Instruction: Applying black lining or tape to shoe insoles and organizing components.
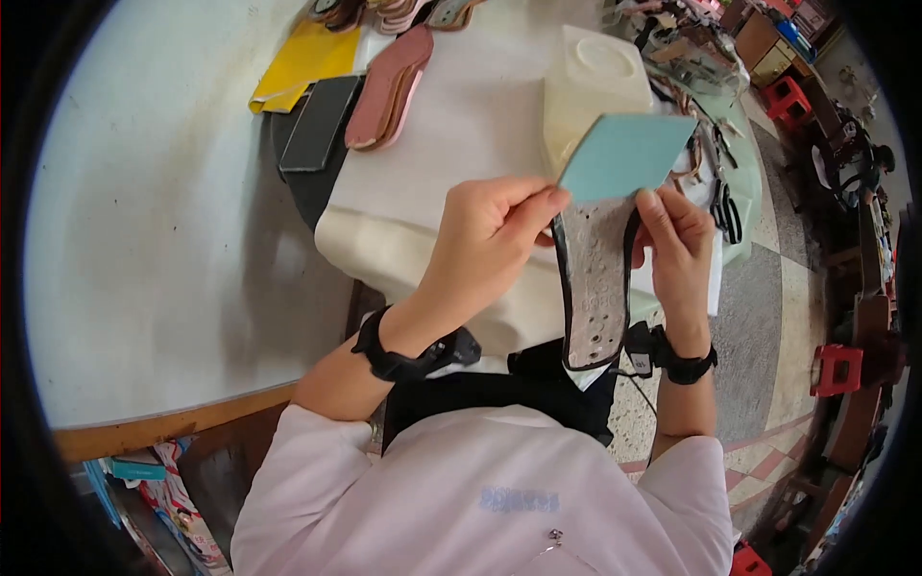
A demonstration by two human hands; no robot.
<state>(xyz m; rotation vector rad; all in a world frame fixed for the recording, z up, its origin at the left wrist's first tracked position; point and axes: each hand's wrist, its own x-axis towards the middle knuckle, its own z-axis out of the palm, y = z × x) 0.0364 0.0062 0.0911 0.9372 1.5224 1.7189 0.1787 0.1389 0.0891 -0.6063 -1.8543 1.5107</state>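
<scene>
Held up in front of me is a long grey shoe piece (597,278), dotted with small holes and edged in black; it looks like a strap or upper. A pale blue, roughly diamond-shaped sheet (629,156) lies against its upper end. My left hand (488,235) is closed, thumb and fingers pinching the upper left corner where sheet and grey piece meet. On the other side my right hand (680,235) pinches the upper right edge, its fingers curled behind. The lower end of the grey piece hangs down over my lap, with a pale tip showing beneath it.
A translucent plastic container (595,82) stands on the white-covered table (461,144) beyond my hands. Pink insoles (389,86), a dark rectangular slab (324,125) and a yellow sheet (305,62) lie left. Black-handled scissors (727,213) rest at right. A red stool (836,371) stands on the floor.
</scene>
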